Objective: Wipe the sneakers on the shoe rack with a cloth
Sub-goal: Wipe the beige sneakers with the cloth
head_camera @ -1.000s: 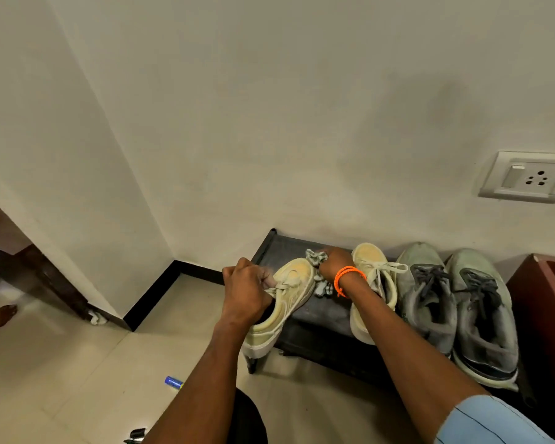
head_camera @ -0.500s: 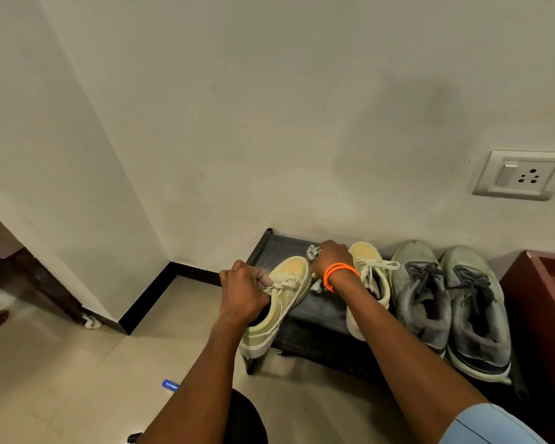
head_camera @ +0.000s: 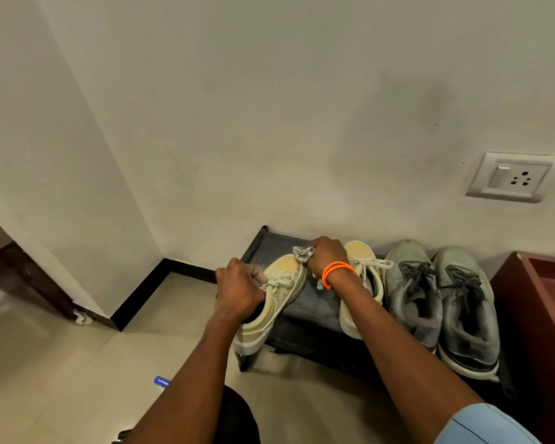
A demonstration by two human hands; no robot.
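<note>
My left hand [head_camera: 241, 288] grips a cream-yellow sneaker [head_camera: 277, 294] at its laces and collar, holding it tilted over the left front of the black shoe rack [head_camera: 305, 310]. My right hand [head_camera: 326, 254], with an orange band on the wrist, is closed on a small grey cloth [head_camera: 302, 253] pressed against that sneaker's toe. The matching cream sneaker [head_camera: 364, 267] stands on the rack just right of my right wrist. Two grey-green sneakers [head_camera: 412, 291] [head_camera: 465, 306] with dark laces fill the rack's right side.
The rack stands against a white wall with a switch socket [head_camera: 510, 177] at the right. A dark red cabinet [head_camera: 539, 302] borders the rack on the right. A small blue object [head_camera: 161, 381] lies on the tiled floor. Dark wooden furniture [head_camera: 26, 277] sits at the far left.
My right hand has moved the cloth from beside the sneaker up onto its toe. My left hand keeps its hold on the shoe. The camera has shifted slightly.
</note>
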